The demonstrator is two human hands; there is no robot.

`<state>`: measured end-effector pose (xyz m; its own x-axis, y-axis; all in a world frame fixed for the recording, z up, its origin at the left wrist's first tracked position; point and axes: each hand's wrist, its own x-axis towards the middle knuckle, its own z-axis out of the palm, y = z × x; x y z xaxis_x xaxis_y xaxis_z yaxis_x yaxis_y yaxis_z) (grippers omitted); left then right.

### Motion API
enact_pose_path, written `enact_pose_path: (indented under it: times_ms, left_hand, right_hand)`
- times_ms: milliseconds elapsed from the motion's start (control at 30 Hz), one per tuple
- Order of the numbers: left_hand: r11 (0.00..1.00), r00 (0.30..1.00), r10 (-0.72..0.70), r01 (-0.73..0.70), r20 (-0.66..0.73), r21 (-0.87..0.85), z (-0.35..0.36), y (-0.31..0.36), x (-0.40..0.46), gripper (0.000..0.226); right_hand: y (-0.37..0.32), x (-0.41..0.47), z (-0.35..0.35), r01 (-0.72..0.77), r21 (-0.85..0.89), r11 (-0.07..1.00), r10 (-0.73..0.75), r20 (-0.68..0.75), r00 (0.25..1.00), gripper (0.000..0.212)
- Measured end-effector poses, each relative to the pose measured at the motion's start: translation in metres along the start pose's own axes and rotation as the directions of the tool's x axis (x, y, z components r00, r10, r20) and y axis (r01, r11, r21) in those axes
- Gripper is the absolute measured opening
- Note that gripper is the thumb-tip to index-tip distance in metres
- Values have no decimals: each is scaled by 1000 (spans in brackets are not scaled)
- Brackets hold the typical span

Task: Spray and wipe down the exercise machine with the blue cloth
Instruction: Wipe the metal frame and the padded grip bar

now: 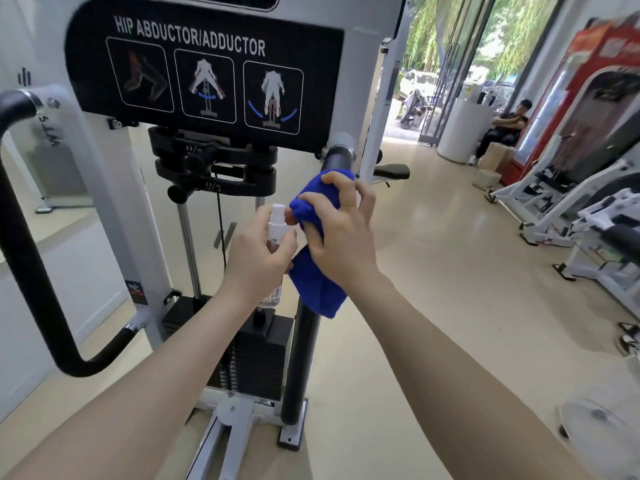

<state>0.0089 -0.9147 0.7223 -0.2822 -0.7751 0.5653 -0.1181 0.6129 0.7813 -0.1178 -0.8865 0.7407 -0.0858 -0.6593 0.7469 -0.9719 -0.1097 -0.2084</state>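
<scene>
Blue cloth (317,282) hangs bunched from the right hand (341,233), whose fingers curl around it against the black upright handle (300,358) of the exercise machine (360,81). Just beside it, the left hand (258,252) grips a small clear spray bottle (278,221), nozzle close to the cloth. Behind them sit the weight stack (256,362) and a placard (204,71) reading HIP ABDUCTOR/ADDUCTOR.

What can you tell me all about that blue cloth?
The blue cloth is bright blue, soft and fuzzy-looking, like a small towel. It is bunched and folded, wrapped round the machine's black upright bar, with one end hanging loose below. The right hand grips its upper part. The left hand with the spray bottle is right beside it.
</scene>
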Motion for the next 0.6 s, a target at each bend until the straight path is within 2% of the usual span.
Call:
enact_pose_path:
  times_ms: [133, 233, 333, 400, 500, 533, 600]
  left_hand:
    - [999, 999, -36, 36, 13, -24, 2, 4, 3, 16]
    - [999, 999, -45, 45, -4, 22, -1, 7, 13, 14]
    - [999, 999, -39, 39, -23, 14, 0, 10, 15, 10]
    - [999, 998, -34, 34, -47, 12, 6, 13, 12, 9]
    - [997, 999, -9, 13, -53, 75, 13, 15, 10, 7]
    - [996, 998, -13, 18, -64, 87, 16, 17, 11, 6]
    - [995, 997, -43, 49, -71, 84, 20, 20, 14, 7]
  right_hand:
    - [10, 50, -19, 44, 45, 998, -46, 44, 998, 32]
    - [18, 82, -21, -54, 168, 984, 40, 86, 995, 29]
    - [14, 76, -18, -127, 316, 940, 126, 25, 992, 28]
    - [13, 45, -13, -6, 272, 962, 21, -52, 998, 29]
    - [17, 9, -14, 261, 149, 954, -246, -113, 963, 30]
    - [25, 21, -18, 283, 184, 941, -266, -112, 957, 32]
    - [43, 63, -21, 149, 266, 952, -140, -56, 989, 34]
